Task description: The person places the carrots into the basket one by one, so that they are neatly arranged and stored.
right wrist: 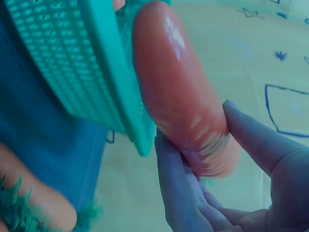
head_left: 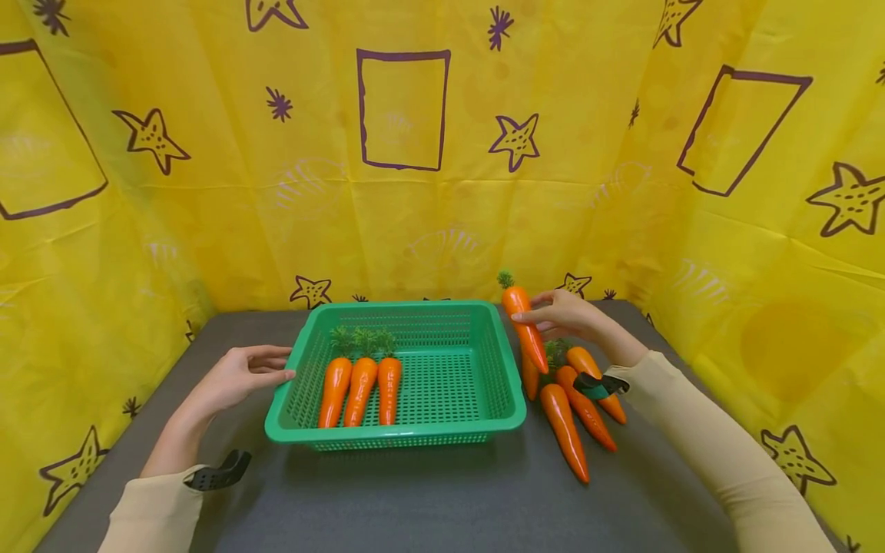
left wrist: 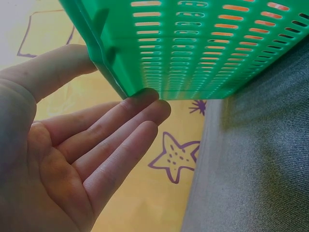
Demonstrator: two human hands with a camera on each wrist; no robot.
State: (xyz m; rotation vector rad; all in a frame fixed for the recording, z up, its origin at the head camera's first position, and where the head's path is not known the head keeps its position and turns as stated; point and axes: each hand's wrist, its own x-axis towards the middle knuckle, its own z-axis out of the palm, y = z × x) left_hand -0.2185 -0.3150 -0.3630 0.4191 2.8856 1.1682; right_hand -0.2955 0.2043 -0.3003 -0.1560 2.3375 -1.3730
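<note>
In the head view, a green plastic basket (head_left: 484, 425) stands on the table with three carrots (head_left: 360, 392) side by side in its left half, leafy tops toward the back. My left hand (head_left: 242, 376) touches the basket's left rim; its thumb tip lies over the rim and its long fingers (left wrist: 120, 166) reach straight toward the outer wall. Just beyond the right rim, my right hand (head_left: 570, 315) pinches a carrot (head_left: 523, 326) between thumb and fingers near its thick end. That carrot (right wrist: 178, 82) slants, green top up and tip down, over a loose pile.
Several more carrots (head_left: 565, 430) lie on the dark grey table (head_left: 429, 499) right of the basket, partly under the right hand and wrist strap. Yellow patterned cloth (head_left: 442, 230) closes in the table at the back and both sides.
</note>
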